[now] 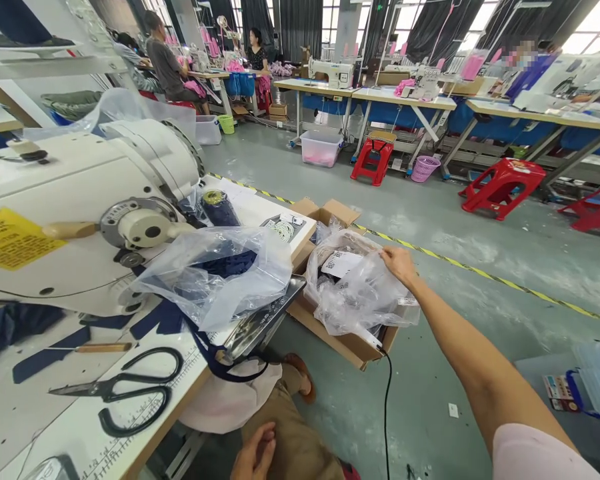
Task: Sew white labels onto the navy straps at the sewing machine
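Observation:
My right hand point(399, 264) is stretched out to the right and pinches the edge of a clear plastic bag point(353, 287). That bag lies in an open cardboard box point(325, 328) beside the sewing table, with a white label point(341, 263) showing inside it. Low in the view, my left hand point(256, 453) rests near my lap with its fingers curled; I cannot make out whether it holds anything. Another clear bag point(220, 273) with dark blue cloth inside sits on the table edge, next to the sewing machine point(75, 213).
Black scissors point(135, 390), a wooden-handled tool point(103, 347) and dark cloth pieces lie on the table point(180, 400). A black cable point(389, 400) hangs to the floor beside the box. Red stools point(505, 183), more sewing tables and seated people are farther back.

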Demonstrator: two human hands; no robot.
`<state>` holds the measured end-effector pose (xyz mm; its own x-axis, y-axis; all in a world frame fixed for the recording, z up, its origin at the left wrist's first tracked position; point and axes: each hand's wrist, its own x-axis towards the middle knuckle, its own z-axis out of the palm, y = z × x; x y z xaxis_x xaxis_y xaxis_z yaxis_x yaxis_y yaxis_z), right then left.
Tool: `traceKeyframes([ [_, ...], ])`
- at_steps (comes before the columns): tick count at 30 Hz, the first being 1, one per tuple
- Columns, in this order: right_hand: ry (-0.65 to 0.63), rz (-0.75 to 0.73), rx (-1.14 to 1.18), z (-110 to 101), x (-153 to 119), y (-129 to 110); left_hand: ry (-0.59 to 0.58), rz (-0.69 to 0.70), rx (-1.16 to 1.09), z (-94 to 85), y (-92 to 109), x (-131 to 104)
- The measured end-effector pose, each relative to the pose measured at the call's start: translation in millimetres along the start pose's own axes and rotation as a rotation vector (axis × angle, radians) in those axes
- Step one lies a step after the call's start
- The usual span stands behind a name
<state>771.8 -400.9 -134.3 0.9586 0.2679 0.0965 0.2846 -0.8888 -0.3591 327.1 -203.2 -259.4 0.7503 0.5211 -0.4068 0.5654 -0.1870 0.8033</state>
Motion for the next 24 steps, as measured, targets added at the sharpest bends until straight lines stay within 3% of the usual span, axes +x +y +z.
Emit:
traceKeyframes([
  [4,0.022,0.162,0.053,-9.5,-7.7,38.5,-0.146,0.104,0.022,4.5,40.6,11.3],
  [6,0.019,0.213,0.098,-11.1,-13.3,46.6,-0.125,0.257,0.096,10.3,73.3,23.7],
  [11,-0.023,0.189,0.248,-9.5,-13.8,25.8,-0.039,0.682,0.355,47.6,174.8,60.4],
  [14,-0.037,0.133,0.31,-13.3,-5.5,3.9,-0.103,0.727,0.505,78.1,213.7,83.6],
  [16,-0.037,0.103,0.332,-19.2,-1.2,-6.5,-0.133,0.621,0.573,92.8,220.5,98.9],
  [18,-0.035,0.081,0.341,-26.4,0.0,-12.0,-0.089,0.492,0.57,98.3,215.8,112.2],
  [20,-0.033,0.065,0.34,-33.8,-1.6,-13.4,-0.03,0.418,0.518,94.8,206.9,122.2],
  [24,-0.007,0.045,0.317,-44.7,-9.2,-9.6,0.02,0.418,0.417,73.8,200.1,135.3],
])
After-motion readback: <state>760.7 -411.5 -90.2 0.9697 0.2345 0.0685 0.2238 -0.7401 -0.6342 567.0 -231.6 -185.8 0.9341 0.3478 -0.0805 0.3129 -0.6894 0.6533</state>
